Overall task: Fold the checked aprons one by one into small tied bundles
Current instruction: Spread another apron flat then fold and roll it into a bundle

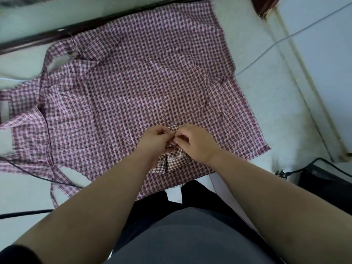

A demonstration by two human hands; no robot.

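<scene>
– Forearms stretch out past the near edge of the counter (266, 115), meeting on the small brown-checked bundle (176, 161) over the spread pink apron (133, 82).
– And the grip?
– Left hand (156, 139) and right hand (196, 143) both pinch cloth at the bundle's top, fingers curled tight.
– What might fail?
– If either pinch slackens before tying finishes, I'd expect the folds to spring loose. A trailing end could also catch the apron beneath.

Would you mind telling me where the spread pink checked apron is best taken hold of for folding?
On the pink checked apron, pinch the near right corner, coming in from the right: it lies flat and free on the white surface, clear of the left hand and right hand gripping the small brown bundle.
</scene>
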